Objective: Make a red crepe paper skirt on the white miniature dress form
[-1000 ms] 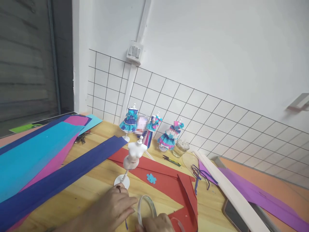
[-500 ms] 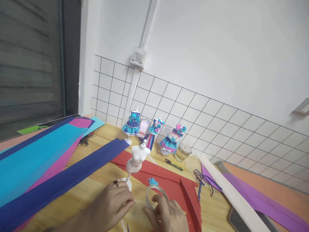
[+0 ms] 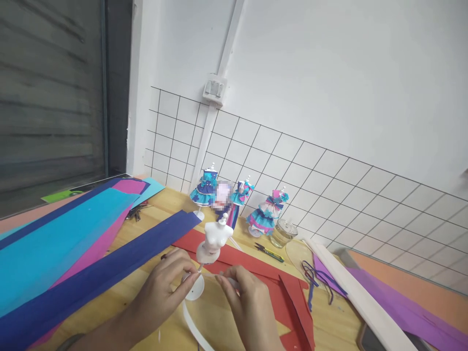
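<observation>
A small white dress-form mannequin [image 3: 214, 239] stands upright on its round white base [image 3: 195, 288], just beyond my hands. My left hand [image 3: 168, 285] is closed, thumb and forefinger pinching one end of a thin, pale tape strip [image 3: 210, 275] in front of the mannequin's stand. My right hand [image 3: 246, 300] pinches the other side of this strip; the tape roll is mostly hidden behind its fingers. Below my left fingertips, a white band [image 3: 193, 327] curls down towards the table's near side. Red paper [image 3: 292, 312] lies under and beyond my right hand.
Three dressed mini mannequins, one in blue [image 3: 204, 187], stand at the back beside a glass bowl [image 3: 283, 233] and thread snips [image 3: 269, 252]. Blue and pink paper sheets [image 3: 73, 234] cover the left. A pale folded strip [image 3: 358, 292] and purple paper [image 3: 405, 302] lie right.
My hands have come up close to the mannequin's stand, with the pale strip now stretched between them. The tape roll, upright and plain before, has gone behind my right fingers. The view has shifted slightly.
</observation>
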### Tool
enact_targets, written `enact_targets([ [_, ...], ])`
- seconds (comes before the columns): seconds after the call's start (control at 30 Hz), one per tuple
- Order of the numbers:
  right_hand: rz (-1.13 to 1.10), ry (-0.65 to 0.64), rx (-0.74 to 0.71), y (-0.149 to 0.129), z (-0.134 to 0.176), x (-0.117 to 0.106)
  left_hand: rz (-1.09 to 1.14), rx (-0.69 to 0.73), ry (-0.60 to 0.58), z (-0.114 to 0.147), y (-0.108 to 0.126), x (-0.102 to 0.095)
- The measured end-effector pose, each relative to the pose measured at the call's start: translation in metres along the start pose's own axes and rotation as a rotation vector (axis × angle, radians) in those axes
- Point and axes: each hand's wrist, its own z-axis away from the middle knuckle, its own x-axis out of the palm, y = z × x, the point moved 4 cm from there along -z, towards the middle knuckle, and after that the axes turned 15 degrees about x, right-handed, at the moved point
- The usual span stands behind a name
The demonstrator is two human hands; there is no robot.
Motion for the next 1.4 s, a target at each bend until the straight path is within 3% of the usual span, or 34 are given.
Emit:
enact_targets([
  [0.2, 0.048, 0.06, -0.01, -0.004, -0.005, 0.002, -0.115, -0.026, 0.041, 0.001, -0.005, -0.003],
  [0.6, 0.099, 0.044, 0.076, 0.004, -0.013, 0.007, 0.085, -0.123, 0.056, -0.002, -0.016, 0.011],
  [0.9, 0.088, 0.042, 0.087, 0.006, -0.016, 0.008, 0.084, -0.108, 0.088, -0.002, -0.016, 0.009],
  [1.4, 0.076, 0.074, 0.094, 0.004, -0.018, 0.01, 0.258, -0.246, 0.117, -0.002, -0.023, 0.011],
])
